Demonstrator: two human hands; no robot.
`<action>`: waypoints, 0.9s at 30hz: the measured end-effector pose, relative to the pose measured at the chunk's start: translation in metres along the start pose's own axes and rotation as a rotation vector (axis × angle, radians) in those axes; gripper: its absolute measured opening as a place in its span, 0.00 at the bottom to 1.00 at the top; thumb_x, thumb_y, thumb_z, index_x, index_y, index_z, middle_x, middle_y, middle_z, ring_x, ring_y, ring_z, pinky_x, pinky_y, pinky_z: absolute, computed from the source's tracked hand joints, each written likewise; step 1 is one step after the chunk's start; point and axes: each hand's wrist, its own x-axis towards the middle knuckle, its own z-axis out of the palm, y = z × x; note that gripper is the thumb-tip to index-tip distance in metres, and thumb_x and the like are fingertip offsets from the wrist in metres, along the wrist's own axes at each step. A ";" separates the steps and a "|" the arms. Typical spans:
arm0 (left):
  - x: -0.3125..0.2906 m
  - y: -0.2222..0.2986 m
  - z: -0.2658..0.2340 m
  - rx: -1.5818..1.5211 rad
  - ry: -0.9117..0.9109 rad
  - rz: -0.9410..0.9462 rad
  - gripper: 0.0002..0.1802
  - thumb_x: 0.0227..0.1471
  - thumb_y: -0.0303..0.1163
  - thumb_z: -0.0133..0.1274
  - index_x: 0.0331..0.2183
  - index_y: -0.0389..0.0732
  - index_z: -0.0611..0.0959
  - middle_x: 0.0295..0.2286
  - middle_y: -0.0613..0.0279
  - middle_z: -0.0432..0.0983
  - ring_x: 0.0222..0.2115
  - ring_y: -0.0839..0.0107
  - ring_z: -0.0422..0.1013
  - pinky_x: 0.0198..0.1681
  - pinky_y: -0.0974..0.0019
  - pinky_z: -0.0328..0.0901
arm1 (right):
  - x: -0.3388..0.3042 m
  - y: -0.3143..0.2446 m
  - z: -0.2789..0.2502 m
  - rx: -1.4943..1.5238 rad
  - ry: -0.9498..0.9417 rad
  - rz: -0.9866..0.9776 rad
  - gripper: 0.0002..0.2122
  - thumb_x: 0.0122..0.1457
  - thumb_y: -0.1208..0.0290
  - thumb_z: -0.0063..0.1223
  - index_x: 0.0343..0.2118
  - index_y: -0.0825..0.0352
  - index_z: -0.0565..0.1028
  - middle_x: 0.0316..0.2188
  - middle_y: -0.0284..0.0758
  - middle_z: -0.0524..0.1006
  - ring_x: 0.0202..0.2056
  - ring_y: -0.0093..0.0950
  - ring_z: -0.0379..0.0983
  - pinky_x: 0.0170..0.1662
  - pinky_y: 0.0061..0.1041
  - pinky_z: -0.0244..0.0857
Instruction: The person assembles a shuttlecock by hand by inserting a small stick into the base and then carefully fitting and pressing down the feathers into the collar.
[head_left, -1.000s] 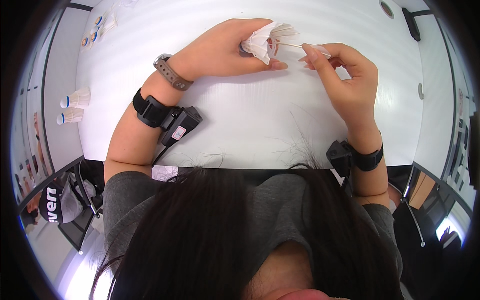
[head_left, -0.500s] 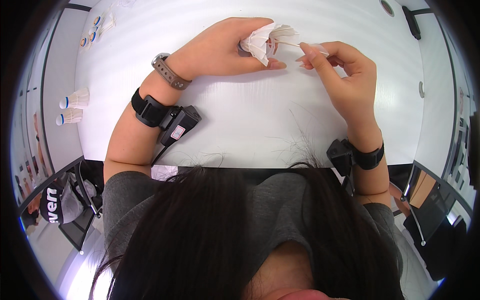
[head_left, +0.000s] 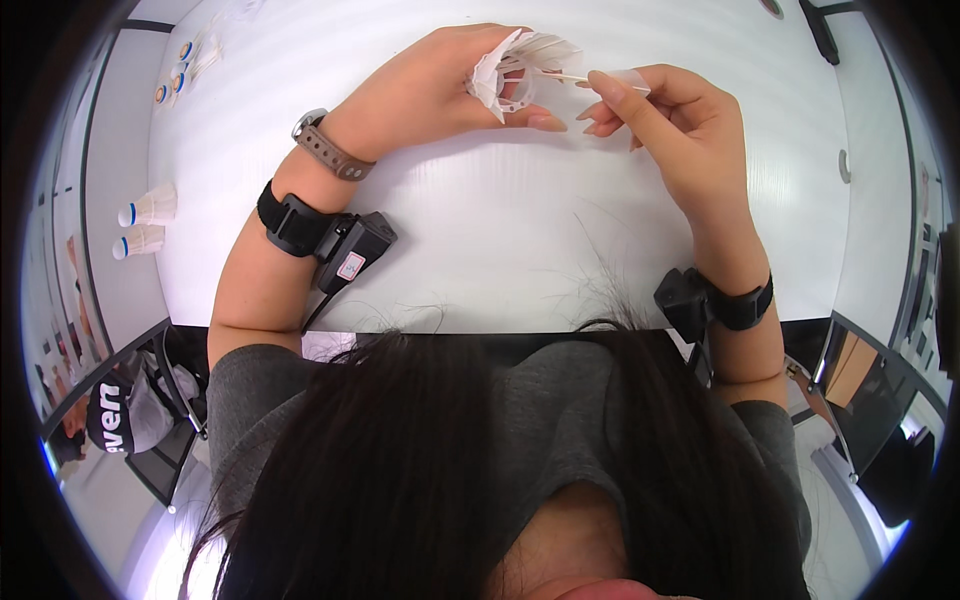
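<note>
High on the white table, my left hand (head_left: 440, 85) is closed around a shuttlecock (head_left: 490, 80) with white feathers. The shuttlecock's flared skirt opens toward the right, so its inside partly shows; its base is hidden in my palm. Facing it from the right, my right hand (head_left: 680, 125) pinches a single white feather (head_left: 636, 82) between thumb and fingers. The feather's thin shaft points left, with its tip at the skirt's opening. Whether the tip touches the shuttlecock I cannot tell.
Two shuttlecocks with blue-banded bases, an upper one (head_left: 150, 208) and a lower one (head_left: 140, 241), lie at the table's left edge. Several more shuttlecocks (head_left: 180, 84) lie at the far left. A black strapped device (head_left: 350, 250) sits on my left forearm, another (head_left: 700, 303) on my right.
Both hands have shifted slightly left and away from me. The shuttlecock has turned so that more of its open inside shows. The feather stays pinched in my right hand.
</note>
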 end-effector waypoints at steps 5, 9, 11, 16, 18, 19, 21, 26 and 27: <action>-0.001 -0.003 0.003 0.034 0.040 0.062 0.30 0.42 0.51 0.66 0.42 0.40 0.80 0.30 0.56 0.78 0.29 0.61 0.74 0.33 0.64 0.68 | 0.001 0.000 -0.001 0.041 -0.030 0.032 0.10 0.58 0.72 0.58 0.37 0.74 0.79 0.25 0.36 0.80 0.28 0.21 0.77 0.34 0.17 0.70; -0.002 0.004 0.000 0.022 -0.022 0.020 0.29 0.41 0.39 0.70 0.44 0.39 0.79 0.34 0.63 0.78 0.32 0.73 0.71 0.40 0.70 0.67 | 0.000 0.004 0.004 0.050 -0.051 0.028 0.09 0.57 0.70 0.59 0.34 0.72 0.81 0.25 0.35 0.80 0.28 0.20 0.77 0.33 0.16 0.69; -0.003 0.002 0.000 -0.007 -0.037 0.019 0.29 0.40 0.40 0.70 0.44 0.39 0.79 0.35 0.63 0.79 0.33 0.71 0.72 0.41 0.69 0.68 | -0.002 0.004 0.009 -0.007 -0.028 -0.020 0.09 0.56 0.69 0.60 0.33 0.71 0.81 0.25 0.34 0.80 0.27 0.19 0.77 0.31 0.16 0.68; -0.001 0.002 -0.001 0.028 -0.072 0.016 0.30 0.40 0.40 0.70 0.44 0.40 0.79 0.37 0.62 0.79 0.35 0.69 0.73 0.43 0.67 0.68 | -0.002 0.008 0.010 -0.168 0.028 -0.114 0.09 0.54 0.66 0.61 0.30 0.68 0.82 0.22 0.31 0.80 0.23 0.16 0.72 0.28 0.15 0.63; 0.000 0.002 -0.001 0.042 -0.083 0.027 0.29 0.39 0.40 0.70 0.44 0.39 0.79 0.37 0.62 0.79 0.35 0.68 0.73 0.43 0.66 0.68 | -0.002 0.008 0.013 -0.192 0.045 -0.185 0.09 0.54 0.66 0.62 0.29 0.68 0.82 0.22 0.31 0.80 0.21 0.16 0.69 0.26 0.15 0.62; 0.000 0.001 -0.001 0.048 -0.091 0.024 0.29 0.39 0.39 0.70 0.44 0.40 0.79 0.37 0.61 0.79 0.35 0.68 0.74 0.43 0.66 0.69 | -0.002 0.007 0.013 -0.192 0.045 -0.185 0.09 0.54 0.66 0.62 0.29 0.68 0.82 0.22 0.31 0.80 0.21 0.16 0.69 0.26 0.15 0.62; -0.001 0.000 -0.001 0.054 -0.100 0.021 0.29 0.39 0.39 0.70 0.44 0.40 0.79 0.37 0.61 0.79 0.36 0.67 0.74 0.43 0.66 0.69 | -0.003 0.006 0.014 -0.253 0.052 -0.217 0.09 0.53 0.66 0.62 0.27 0.68 0.82 0.20 0.31 0.80 0.21 0.16 0.69 0.26 0.15 0.61; -0.001 -0.002 -0.001 0.053 -0.083 0.051 0.29 0.38 0.39 0.70 0.43 0.40 0.79 0.38 0.60 0.79 0.37 0.65 0.75 0.44 0.64 0.70 | -0.002 0.006 0.014 -0.268 0.055 -0.218 0.09 0.53 0.66 0.62 0.27 0.69 0.81 0.19 0.32 0.79 0.20 0.15 0.68 0.24 0.15 0.60; -0.001 -0.002 0.000 0.052 -0.084 0.051 0.29 0.38 0.39 0.70 0.43 0.40 0.79 0.38 0.60 0.79 0.37 0.65 0.75 0.44 0.64 0.70 | -0.002 0.007 0.014 -0.264 0.045 -0.209 0.10 0.53 0.66 0.62 0.27 0.70 0.81 0.19 0.32 0.79 0.20 0.15 0.68 0.24 0.14 0.60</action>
